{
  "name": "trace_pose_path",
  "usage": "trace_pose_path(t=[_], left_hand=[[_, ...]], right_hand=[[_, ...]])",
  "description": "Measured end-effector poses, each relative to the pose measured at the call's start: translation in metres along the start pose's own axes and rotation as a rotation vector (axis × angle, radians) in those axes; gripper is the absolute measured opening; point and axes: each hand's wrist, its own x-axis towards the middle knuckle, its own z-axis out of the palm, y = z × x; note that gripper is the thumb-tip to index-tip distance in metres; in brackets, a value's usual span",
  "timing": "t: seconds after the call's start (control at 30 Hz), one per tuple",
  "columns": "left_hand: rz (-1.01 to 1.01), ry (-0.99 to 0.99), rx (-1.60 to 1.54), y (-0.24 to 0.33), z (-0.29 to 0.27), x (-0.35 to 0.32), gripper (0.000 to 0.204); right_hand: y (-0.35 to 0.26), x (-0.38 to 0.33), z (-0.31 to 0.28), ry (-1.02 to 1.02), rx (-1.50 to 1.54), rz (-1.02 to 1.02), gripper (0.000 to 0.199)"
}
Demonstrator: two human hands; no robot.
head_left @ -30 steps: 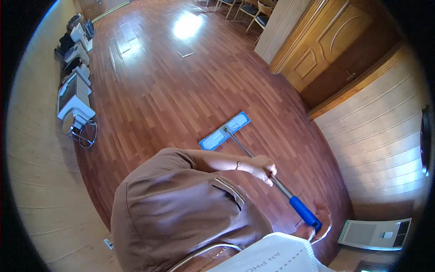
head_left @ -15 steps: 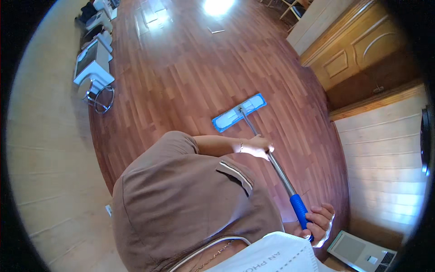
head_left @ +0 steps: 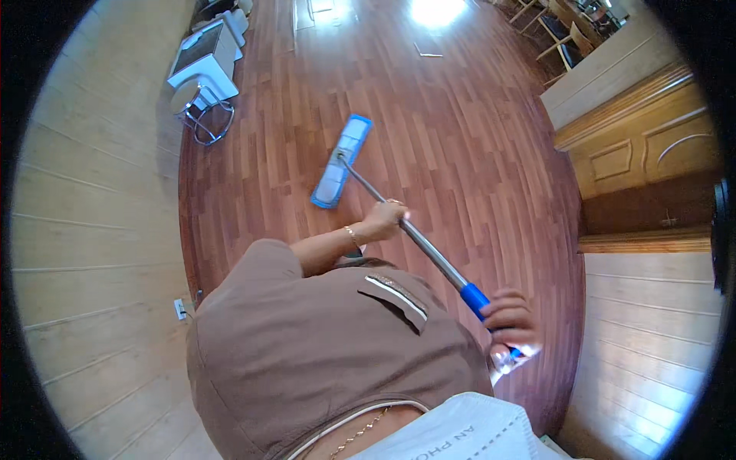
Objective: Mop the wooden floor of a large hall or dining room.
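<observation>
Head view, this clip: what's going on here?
A person in a brown top is mopping a reddish wood floor. The left hand holds the flat mop's grey metal pole partway down, and the right hand holds the blue grip near its top end. The blue mop head lies flat on the floor ahead. A white stool stands by the left wall.

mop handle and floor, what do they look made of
Mop handle: likely metal, a smooth grey tube with a sheen; its blue grip looks like plastic or foam. Floor: reddish wood or laminate strips, glossy, mirroring the light.
</observation>
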Motion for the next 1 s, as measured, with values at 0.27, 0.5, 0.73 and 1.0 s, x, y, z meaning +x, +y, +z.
trace_pose_path(t=[0.27, 0.5, 0.73, 1.0], left_hand=[[-0.380, 0.157, 0.079, -0.115, -0.063, -0.072, 0.018], [-0.361, 0.251, 0.177, -0.178, -0.049, -0.114, 0.021], [-0.282, 0.173, 0.114, -0.147, -0.055, -0.057, 0.006], [0.065, -0.135, -0.076, -0.024, -0.027, 0.049, 0.014]], right_hand=[[0.096, 0.023, 0.077, -0.351, 0.594, 0.276, 0.017], [0.121, 0.001, 0.104, -0.370, 0.741, 0.660, 0.008], [0.116, 0.021, 0.072, -0.217, 0.652, 0.613, 0.006], [0.045, -0.001, -0.004, 0.215, 0.245, 0.390, 0.008]])
